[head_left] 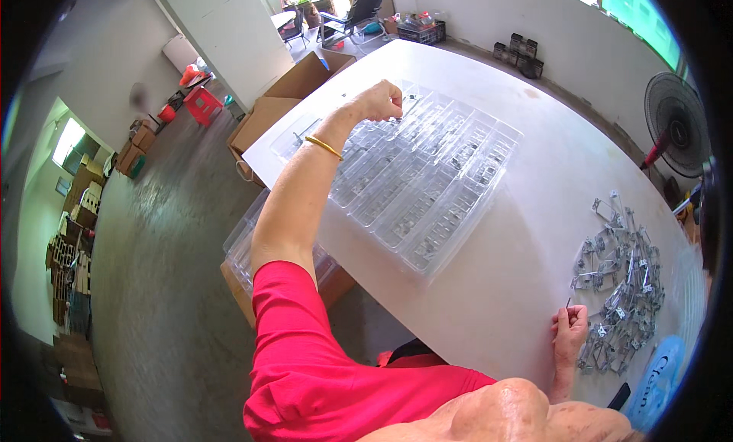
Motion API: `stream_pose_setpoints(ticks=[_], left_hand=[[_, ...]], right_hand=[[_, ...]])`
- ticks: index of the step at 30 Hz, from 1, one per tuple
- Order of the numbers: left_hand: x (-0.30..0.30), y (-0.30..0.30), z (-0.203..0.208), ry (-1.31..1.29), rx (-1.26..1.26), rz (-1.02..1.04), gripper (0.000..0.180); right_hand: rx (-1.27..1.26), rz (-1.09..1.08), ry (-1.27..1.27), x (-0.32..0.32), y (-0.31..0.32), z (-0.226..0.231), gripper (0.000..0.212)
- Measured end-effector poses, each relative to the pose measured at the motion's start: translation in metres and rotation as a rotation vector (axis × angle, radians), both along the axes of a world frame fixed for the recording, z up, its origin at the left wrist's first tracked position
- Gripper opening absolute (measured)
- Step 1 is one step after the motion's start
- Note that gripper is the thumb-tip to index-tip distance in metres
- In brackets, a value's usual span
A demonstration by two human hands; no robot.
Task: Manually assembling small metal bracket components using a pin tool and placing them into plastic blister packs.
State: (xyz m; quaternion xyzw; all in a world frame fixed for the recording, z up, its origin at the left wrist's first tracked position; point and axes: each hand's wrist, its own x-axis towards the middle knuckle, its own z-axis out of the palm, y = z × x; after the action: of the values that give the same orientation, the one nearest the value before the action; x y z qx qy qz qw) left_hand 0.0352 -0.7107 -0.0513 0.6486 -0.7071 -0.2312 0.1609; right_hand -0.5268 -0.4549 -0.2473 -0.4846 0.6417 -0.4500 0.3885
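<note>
My left hand [382, 101] reaches over the far side of a transparent plastic tray [427, 262] divided into long compartments. Its fingers are pinched together; what they hold, if anything, is hidden. Rows of small metal parts [416, 205] lie in the compartments. Close to the right edge of the pile, my right hand [570, 331] is closed, with a thin dark piece [568, 303] sticking up from the fingertips. Beside it spreads a loose heap of small grey metal clips [622, 282] on the white table [496, 270].
A second transparent tray [243, 240] rests on a cardboard box at the table's left edge. Another open carton [263, 117] stands beyond. At the right are a black fan [676, 127] and a blue plastic package [658, 381]. A red stool [201, 106] stands on the floor.
</note>
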Motion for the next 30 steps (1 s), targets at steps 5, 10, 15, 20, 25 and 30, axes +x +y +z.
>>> stream_pose_setpoints(ticks=[5,10,15,20,25,30], left_hand=[[-0.002,-0.002,0.002,-0.080,-0.012,-0.032,0.013],[-0.005,-0.002,0.004,-0.118,-0.008,-0.026,0.012],[0.000,0.001,0.002,-0.134,0.032,0.015,0.012],[-0.009,-0.001,-0.002,-0.141,0.005,0.004,0.012],[-0.015,0.004,-0.003,-0.265,-0.148,-0.059,0.010],[-0.016,0.000,-0.010,-0.385,-0.199,-0.051,0.012]], right_hand=[[-0.002,-0.011,0.002,0.004,0.002,0.004,0.016],[-0.064,-0.023,0.016,0.001,0.003,-0.008,0.015],[-0.052,-0.030,-0.001,0.009,0.005,0.001,0.015],[-0.034,-0.027,-0.008,0.007,0.006,0.003,0.014],[-0.086,-0.031,0.010,0.008,0.005,-0.003,0.015],[-0.054,-0.026,0.015,0.010,0.007,0.003,0.013]])
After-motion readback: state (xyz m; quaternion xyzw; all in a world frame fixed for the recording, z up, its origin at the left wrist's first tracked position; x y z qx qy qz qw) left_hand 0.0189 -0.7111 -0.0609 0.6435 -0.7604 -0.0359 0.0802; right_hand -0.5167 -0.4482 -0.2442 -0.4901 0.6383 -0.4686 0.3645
